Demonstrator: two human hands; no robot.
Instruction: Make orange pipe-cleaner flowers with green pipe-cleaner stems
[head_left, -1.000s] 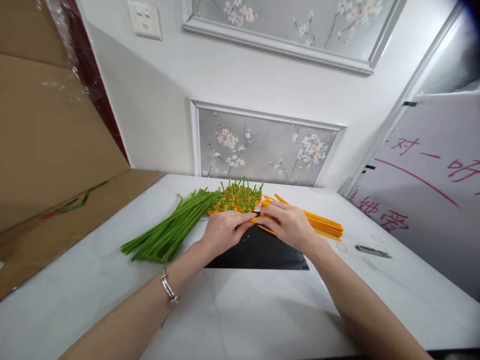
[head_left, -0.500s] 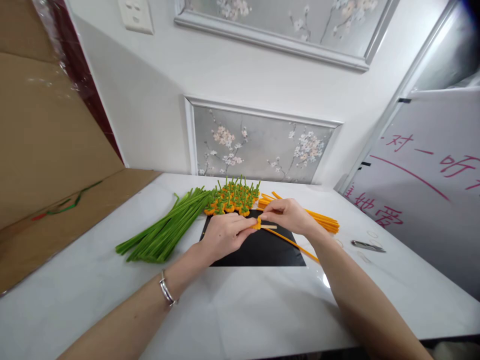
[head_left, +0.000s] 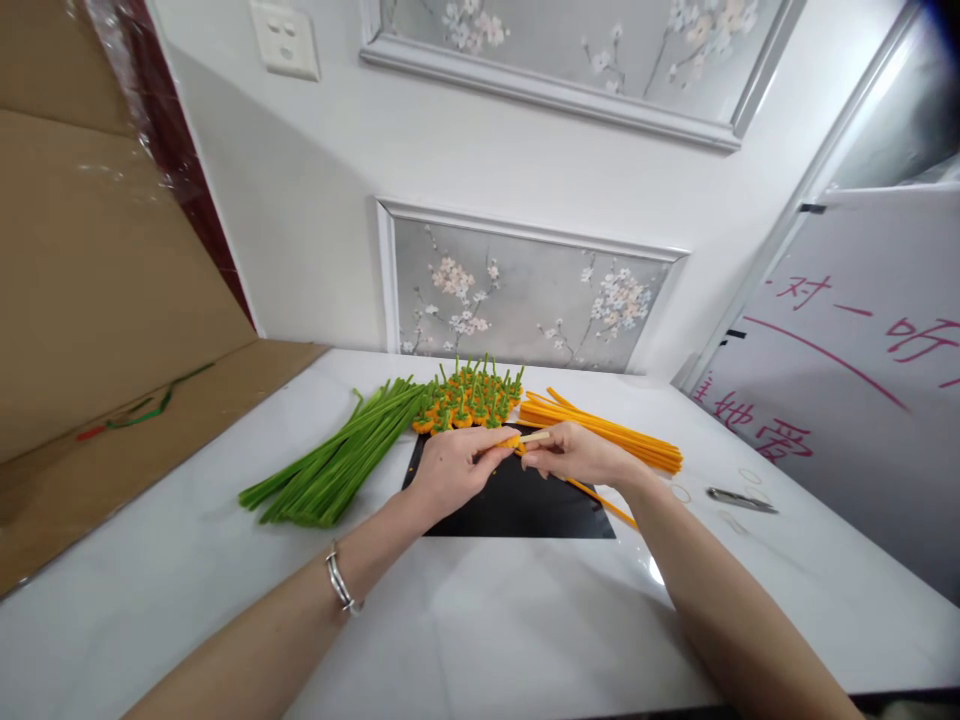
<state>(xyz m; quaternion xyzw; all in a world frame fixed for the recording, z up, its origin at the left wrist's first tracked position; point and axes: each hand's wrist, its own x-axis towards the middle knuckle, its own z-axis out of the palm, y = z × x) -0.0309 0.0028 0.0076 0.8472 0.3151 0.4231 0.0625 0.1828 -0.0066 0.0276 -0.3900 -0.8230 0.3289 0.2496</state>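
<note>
Above a black mat [head_left: 517, 505], my left hand [head_left: 459, 468] pinches a small coiled orange piece [head_left: 513, 441]. A pale flat stick [head_left: 535, 437] sticks out of this piece toward the right. My right hand [head_left: 574, 455] has its fingers closed on the orange pipe cleaner [head_left: 611, 508], beside the coil; its tail runs down to the right. Behind my hands stand several orange pieces with green stems [head_left: 472, 395]. Green pipe cleaners [head_left: 337, 460] lie in a bundle on the left, orange ones [head_left: 615, 430] on the right.
On the white table [head_left: 480, 620], a metal tool [head_left: 742, 500] lies at the right near thin rubber bands [head_left: 750, 477]. Cardboard [head_left: 187, 410] covers the left edge. A panelled wall rises behind, and a board with red writing [head_left: 847, 350] stands at the right.
My right hand has moved slightly down, around below the stick, and its fingers have curled more. The stick now tilts up to the right. The view has shifted a little.
</note>
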